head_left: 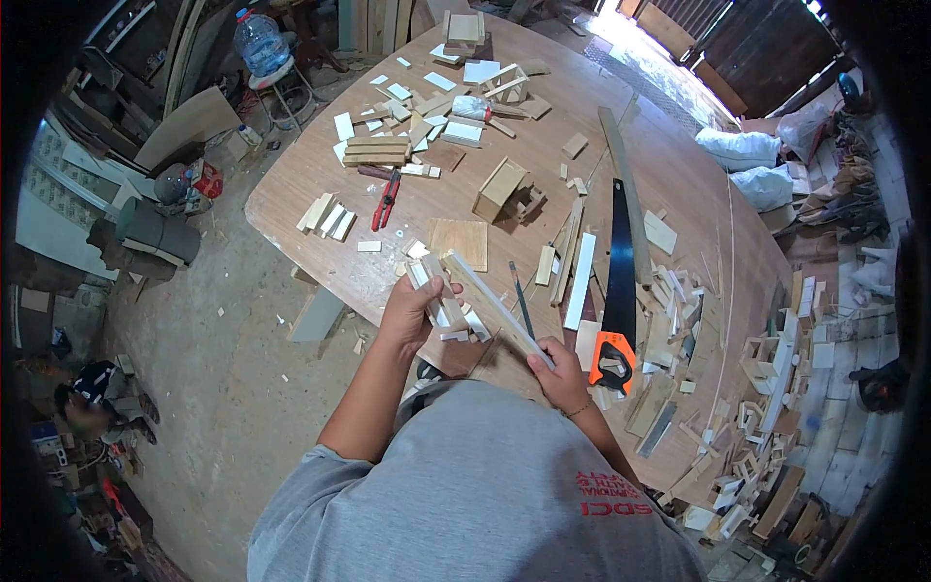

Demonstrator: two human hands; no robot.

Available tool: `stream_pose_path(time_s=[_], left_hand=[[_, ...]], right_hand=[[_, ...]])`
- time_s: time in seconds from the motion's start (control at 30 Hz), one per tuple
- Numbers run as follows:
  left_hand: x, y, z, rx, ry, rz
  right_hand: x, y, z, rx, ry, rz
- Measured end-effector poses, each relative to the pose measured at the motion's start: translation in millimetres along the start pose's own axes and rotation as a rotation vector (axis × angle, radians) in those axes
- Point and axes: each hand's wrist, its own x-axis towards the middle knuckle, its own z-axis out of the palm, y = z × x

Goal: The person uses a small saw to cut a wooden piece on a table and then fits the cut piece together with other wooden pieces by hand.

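Observation:
My left hand is closed around a short bundle of wood pieces with pale faces, near the table's front edge. A long narrow wood strip slants from beside that bundle down to my right hand, whose fingers grip its lower end. Just beyond the strip's upper end lies a square plywood piece. To the right of my right hand rests a handsaw with an orange handle and a dark blade. A thin dark file-like tool lies between the strip and a white strip.
The large brown table carries red-handled pliers, a small wooden box, stacked sticks and many offcuts. Scrap wood is piled past the right edge. A person sits low at the far left. A water bottle stands on a stool.

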Motion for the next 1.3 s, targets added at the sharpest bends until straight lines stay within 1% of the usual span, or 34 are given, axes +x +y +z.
stream_pose_path(time_s=[0.07, 0.2, 0.23, 0.27, 0.3, 0.37, 0.4, 0.47, 0.57, 0.63, 0.67, 0.7, 0.73, 0.8, 0.83, 0.87, 0.93, 0.97, 1.0, 1.03, 1.07, 1.1, 1.13, 1.2, 1.23, 1.3], left_hand=[[3, -3, -4, 0.073, 0.066, -0.006], [9, -8, -9, 0.140, 0.104, -0.016], [11, -9, -10, 0.074, 0.107, -0.059], [13, -10, -12, 0.009, 0.111, -0.102], [15, -13, -15, 0.015, 0.113, -0.104], [21, -17, -23, -0.172, 0.063, -0.197], [23, -18, -26, -0.165, 0.066, -0.200], [26, -18, -30, -0.474, -0.086, -0.272], [30, -13, -25, -0.554, -0.053, -0.232], [41, -16, -41, -0.521, -0.021, -0.220], [50, -18, -54, -0.491, 0.005, -0.210], [62, -21, -67, -0.363, 0.056, -0.167], [71, -19, -78, -0.362, 0.062, -0.162], [85, -10, -91, -0.366, 0.146, -0.254], [89, -4, -88, -0.364, 0.249, -0.198], [95, 4, -95, -0.338, 0.222, -0.179], [105, 19, -92, -0.239, 0.316, -0.076], [112, 29, -93, -0.233, 0.341, -0.086], [121, 38, -100, -0.325, 0.291, -0.116], [127, 44, -106, -0.300, 0.332, -0.081], [134, 49, -112, -0.275, 0.371, -0.045], [146, 54, -129, -0.276, 0.324, -0.031], [152, 61, -133, -0.308, 0.311, -0.034], [163, 75, -136, -0.319, 0.414, -0.033], [170, 80, -140, -0.320, 0.417, -0.029], [185, 90, -155, -0.256, 0.501, -0.045]], right_hand=[[-5, 8, 0, 0.007, 0.003, 0.002], [-13, 23, 1, 0.048, 0.025, 0.004], [-14, 27, 0, 0.053, 0.029, 0.004], [-16, 32, 0, 0.123, 0.017, 0.079], [-17, 34, 0, 0.195, 0.004, 0.155], [-18, 35, -1, 0.220, 0.007, 0.175], [-17, 35, -2, 0.239, 0.007, 0.193], [-18, 40, -1, 0.258, 0.016, 0.195], [-19, 49, -1, 0.264, 0.033, 0.195], [-19, 52, -2, 0.259, 0.038, 0.194], [-18, 52, -3, 0.255, 0.033, 0.227], [-17, 53, -3, 0.250, 0.028, 0.259], [-15, 54, -3, 0.253, 0.021, 0.257], [-13, 56, -4, 0.265, 0.032, 0.236], [-11, 58, -4, 0.266, 0.026, 0.231], [-10, 62, -3, 0.247, 0.027, 0.188], [-6, 65, -4, 0.232, 0.025, 0.140], [-6, 66, -5, 0.210, 0.023, 0.182], [-4, 65, -5, 0.188, 0.022, 0.224], [-3, 63, -6, 0.190, 0.017, 0.221], [0, 61, -7, 0.202, 0.021, 0.288], [2, 60, -7, 0.213, 0.026, 0.356], [3, 65, -5, 0.213, 0.023, 0.354], [4, 76, -1, 0.179, 0.082, 0.255], [4, 77, -1, 0.179, 0.077, 0.254], [6, 77, -2, 0.188, 0.084, 0.318]])
